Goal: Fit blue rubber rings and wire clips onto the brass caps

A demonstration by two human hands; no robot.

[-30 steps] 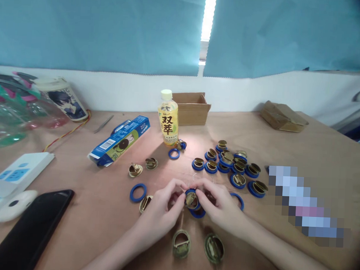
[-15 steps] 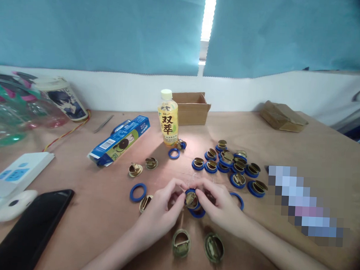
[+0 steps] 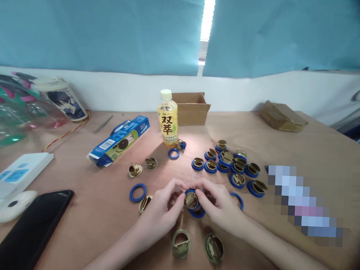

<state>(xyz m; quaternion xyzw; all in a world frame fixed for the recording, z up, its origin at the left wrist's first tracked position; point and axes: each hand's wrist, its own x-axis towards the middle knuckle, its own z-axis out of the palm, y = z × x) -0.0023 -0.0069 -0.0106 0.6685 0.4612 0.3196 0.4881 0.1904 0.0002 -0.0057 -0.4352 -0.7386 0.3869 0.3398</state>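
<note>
Two hands: both meet at table centre, near edge.
Left hand [image 3: 160, 211]: fingers curled, thumb and forefinger pinching left rim of the small round brass disc [image 3: 191, 199].
Right hand [image 3: 223, 206]: fingers curled, pinching the disc's right side and the blue rubber ring [image 3: 197, 210] around it.
Disc position: between both sets of fingertips, tilted, held just above the wooden tabletop [image 3: 301, 148]; neither hand nearer, both touching.
Ring vs disc: ring sits around the disc, lower edge showing below.
Near: two bare oval brass pieces [image 3: 181, 243] near side of the hands.
Far right: cluster of ringed brass discs [image 3: 230, 165].
Left: loose blue ring [image 3: 137, 192], black phone [image 3: 29, 228].
Far: yellow drink bottle [image 3: 167, 118], open cardboard box [image 3: 190, 107].
</note>
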